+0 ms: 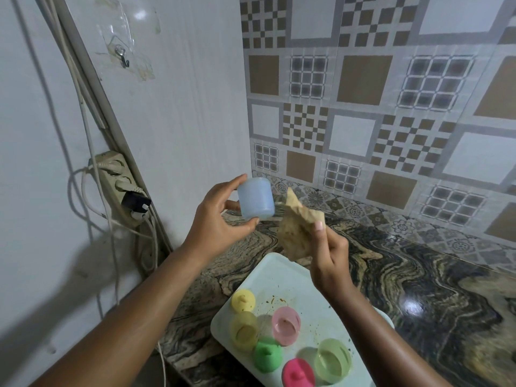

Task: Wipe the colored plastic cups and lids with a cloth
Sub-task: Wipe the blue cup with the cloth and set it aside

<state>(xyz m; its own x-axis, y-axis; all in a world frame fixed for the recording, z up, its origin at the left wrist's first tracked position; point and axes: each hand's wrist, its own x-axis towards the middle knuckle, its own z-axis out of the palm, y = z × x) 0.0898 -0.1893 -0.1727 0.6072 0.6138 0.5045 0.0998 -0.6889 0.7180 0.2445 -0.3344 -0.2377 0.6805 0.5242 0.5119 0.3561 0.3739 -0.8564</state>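
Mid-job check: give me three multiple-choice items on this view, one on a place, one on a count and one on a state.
1. Where is the pale blue plastic cup?
A. in a sink
B. in the grip of the left hand
C. on a shelf

2. How many knobbed lids lie on the pale green plastic tray?
A. one
B. three
C. five

3. What is the right hand doing?
A. hanging empty
B. pointing one finger
C. gripping the crumpled beige cloth

Answers:
1. B, its thumb and fingers curl round the cup above the counter.
2. B, a yellow plastic lid, a green plastic lid and a magenta plastic lid.
3. C, the cloth is pinched under its thumb beside the cup.
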